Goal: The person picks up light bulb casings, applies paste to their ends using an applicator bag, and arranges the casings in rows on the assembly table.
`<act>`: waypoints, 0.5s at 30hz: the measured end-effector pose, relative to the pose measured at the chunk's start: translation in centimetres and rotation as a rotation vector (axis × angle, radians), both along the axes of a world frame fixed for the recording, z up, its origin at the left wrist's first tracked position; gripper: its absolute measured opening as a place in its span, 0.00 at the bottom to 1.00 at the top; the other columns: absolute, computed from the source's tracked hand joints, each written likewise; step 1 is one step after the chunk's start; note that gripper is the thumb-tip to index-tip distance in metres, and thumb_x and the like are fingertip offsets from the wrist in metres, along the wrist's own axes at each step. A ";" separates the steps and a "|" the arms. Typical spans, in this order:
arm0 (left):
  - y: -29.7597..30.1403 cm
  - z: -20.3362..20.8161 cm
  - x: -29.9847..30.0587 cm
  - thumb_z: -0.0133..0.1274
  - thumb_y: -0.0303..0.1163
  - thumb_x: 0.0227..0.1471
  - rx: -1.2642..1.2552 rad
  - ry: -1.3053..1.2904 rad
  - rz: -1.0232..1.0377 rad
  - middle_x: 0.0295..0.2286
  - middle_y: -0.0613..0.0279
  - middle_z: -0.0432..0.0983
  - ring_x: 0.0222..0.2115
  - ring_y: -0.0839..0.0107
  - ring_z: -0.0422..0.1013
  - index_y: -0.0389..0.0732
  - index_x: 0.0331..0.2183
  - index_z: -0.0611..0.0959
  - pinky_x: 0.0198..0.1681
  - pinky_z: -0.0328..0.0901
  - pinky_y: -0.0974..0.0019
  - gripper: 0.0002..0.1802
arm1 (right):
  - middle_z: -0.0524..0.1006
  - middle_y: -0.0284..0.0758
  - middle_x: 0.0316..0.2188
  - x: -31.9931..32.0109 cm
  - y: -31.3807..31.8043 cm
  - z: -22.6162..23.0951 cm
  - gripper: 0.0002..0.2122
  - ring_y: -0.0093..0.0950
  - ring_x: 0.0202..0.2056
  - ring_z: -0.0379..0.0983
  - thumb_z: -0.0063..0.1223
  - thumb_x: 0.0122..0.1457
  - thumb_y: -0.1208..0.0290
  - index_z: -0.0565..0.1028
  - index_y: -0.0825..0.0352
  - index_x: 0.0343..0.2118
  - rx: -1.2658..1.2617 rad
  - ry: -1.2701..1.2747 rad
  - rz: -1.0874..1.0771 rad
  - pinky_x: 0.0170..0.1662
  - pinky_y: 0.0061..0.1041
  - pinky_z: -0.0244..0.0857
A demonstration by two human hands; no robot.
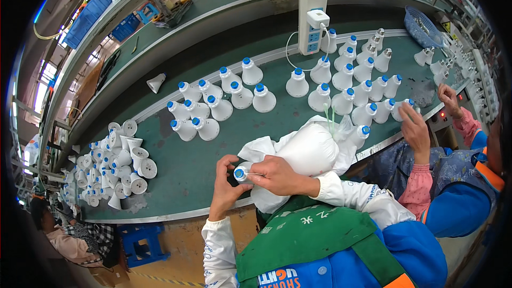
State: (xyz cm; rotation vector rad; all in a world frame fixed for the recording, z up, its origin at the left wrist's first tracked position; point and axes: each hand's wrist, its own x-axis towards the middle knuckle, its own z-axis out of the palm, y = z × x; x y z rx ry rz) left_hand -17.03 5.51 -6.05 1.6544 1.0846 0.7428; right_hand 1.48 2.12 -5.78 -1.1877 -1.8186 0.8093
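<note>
In front of me, a white cone-shaped lamp housing with a blue ring (241, 174) is held at the table's near edge. My left hand (224, 181) curls its fingers and thumb round its left side. From the right, my right hand (280, 175) is closed, its fingertips at the blue ring; a thin light piece seems to be pinched there, too small to name. Most of the housing's body is hidden by my hands. Touching my right hand's far side is a bulging white plastic bag (310, 151), with pale green strands at its top.
Several upright blue-ringed lamp housings (219, 108) stand beyond my hands on the green table (176, 181). Loose housings (121, 158) are heaped at left. A power strip (312, 18) hangs at the back. On the right, a co-worker's hand (416, 132) reaches toward housings.
</note>
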 end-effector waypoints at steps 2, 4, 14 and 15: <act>0.2 -0.6 -0.6 0.63 0.25 0.29 0.036 0.019 -0.036 0.44 0.63 0.64 0.43 0.68 0.62 0.42 0.41 0.74 0.43 0.58 0.67 0.30 | 0.72 0.35 0.19 -0.1 -0.1 0.2 0.10 0.37 0.21 0.64 0.47 0.53 0.64 0.71 0.64 0.22 -0.003 0.008 0.008 0.30 0.34 0.59; 0.6 -1.0 -0.9 0.63 0.24 0.28 0.072 0.036 -0.078 0.44 0.63 0.64 0.44 0.68 0.62 0.42 0.41 0.74 0.43 0.58 0.67 0.31 | 0.72 0.35 0.19 0.0 -0.1 0.4 0.09 0.38 0.21 0.64 0.47 0.53 0.64 0.71 0.64 0.22 -0.008 0.013 0.010 0.30 0.34 0.59; 1.0 -1.8 -1.6 0.64 0.25 0.27 0.157 0.042 -0.118 0.47 0.60 0.63 0.44 0.65 0.62 0.44 0.46 0.72 0.44 0.59 0.65 0.37 | 0.72 0.36 0.19 0.0 -0.1 0.6 0.09 0.38 0.21 0.64 0.47 0.54 0.64 0.71 0.64 0.22 -0.013 -0.009 0.028 0.32 0.34 0.59; 1.2 -1.3 -1.3 0.64 0.26 0.27 0.182 0.010 -0.174 0.46 0.60 0.63 0.44 0.64 0.62 0.43 0.46 0.72 0.45 0.59 0.65 0.37 | 0.73 0.36 0.19 0.1 -0.1 0.5 0.09 0.38 0.21 0.64 0.47 0.54 0.64 0.71 0.64 0.22 -0.019 -0.018 0.033 0.32 0.34 0.59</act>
